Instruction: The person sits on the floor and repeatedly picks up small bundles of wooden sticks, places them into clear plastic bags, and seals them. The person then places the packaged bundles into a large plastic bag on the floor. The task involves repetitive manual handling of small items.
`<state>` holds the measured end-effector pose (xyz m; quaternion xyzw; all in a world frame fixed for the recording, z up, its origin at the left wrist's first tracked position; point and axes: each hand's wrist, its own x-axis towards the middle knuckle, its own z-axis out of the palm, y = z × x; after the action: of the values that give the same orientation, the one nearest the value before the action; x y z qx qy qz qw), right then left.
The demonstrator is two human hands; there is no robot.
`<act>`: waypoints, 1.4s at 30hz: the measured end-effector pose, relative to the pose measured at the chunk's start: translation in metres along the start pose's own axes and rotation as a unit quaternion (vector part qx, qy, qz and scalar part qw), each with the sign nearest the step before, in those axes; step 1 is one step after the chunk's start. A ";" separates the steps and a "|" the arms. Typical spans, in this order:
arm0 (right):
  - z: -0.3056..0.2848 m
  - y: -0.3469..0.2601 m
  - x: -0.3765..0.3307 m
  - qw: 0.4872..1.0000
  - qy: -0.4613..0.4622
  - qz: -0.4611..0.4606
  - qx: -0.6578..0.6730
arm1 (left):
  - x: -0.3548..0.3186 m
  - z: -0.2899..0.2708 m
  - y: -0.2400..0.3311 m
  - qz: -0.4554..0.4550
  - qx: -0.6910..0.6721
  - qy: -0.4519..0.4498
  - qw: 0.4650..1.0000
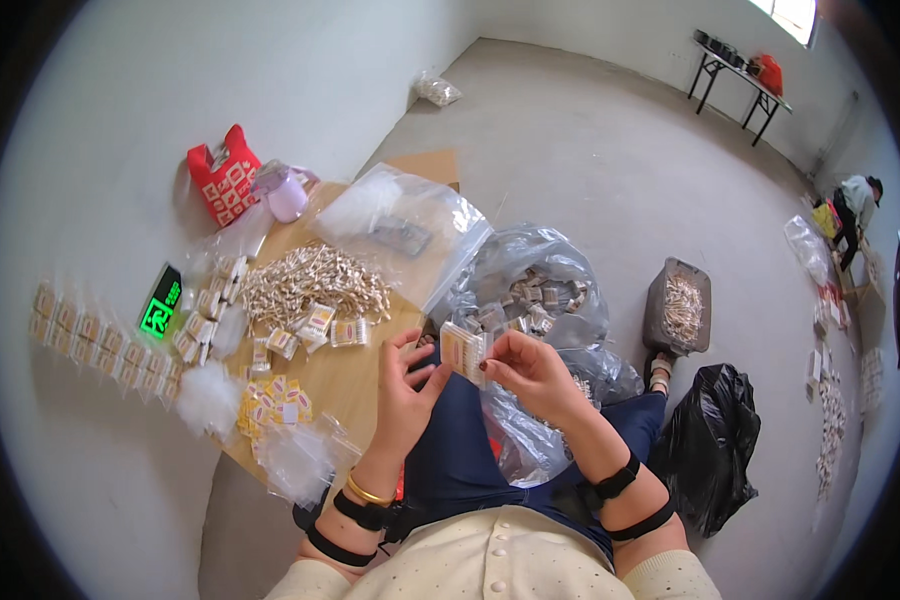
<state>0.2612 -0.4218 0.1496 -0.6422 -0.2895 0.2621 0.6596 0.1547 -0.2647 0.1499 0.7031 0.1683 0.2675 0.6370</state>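
Observation:
A small clear pack of what look like wooden-stick cotton swabs [463,352], with a yellowish label card, is held up over my lap. My right hand [535,375] pinches its right edge between thumb and fingertips. On the pack's other side is my left hand [410,385], fingers apart and slightly curled. Its thumb tip is at the pack's lower left corner; whether it touches I cannot tell. Below lies a large clear plastic bag [570,250] with filled packs inside. To the left, a heap of loose swabs [315,285] covers part of the wooden table [355,400].
Finished packs [350,332], yellow cards [275,402] and empty clear bags [300,460] lie on the table. A purple jug [286,195] and red bag [225,175] stand behind. To the right are a grey bin of swabs [707,310] and black bag [710,450]. Another person [855,205] bends far right.

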 end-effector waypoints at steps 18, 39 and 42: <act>-0.017 -0.038 -0.051 0.997 -0.017 -0.074 0.004 | -0.011 0.038 0.067 0.111 0.131 -0.221 0.960; -0.025 -0.042 -0.054 0.977 0.070 -0.028 0.200 | -0.011 0.041 0.016 -0.034 0.037 -0.071 0.996; -0.014 -0.038 -0.047 0.985 0.137 -0.092 0.037 | -0.011 0.050 0.022 0.004 0.066 -0.030 0.997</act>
<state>0.2380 -0.4667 0.1858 -0.6175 -0.2441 0.1199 0.7381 0.1732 -0.3136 0.1676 0.7517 0.1639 0.2371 0.5931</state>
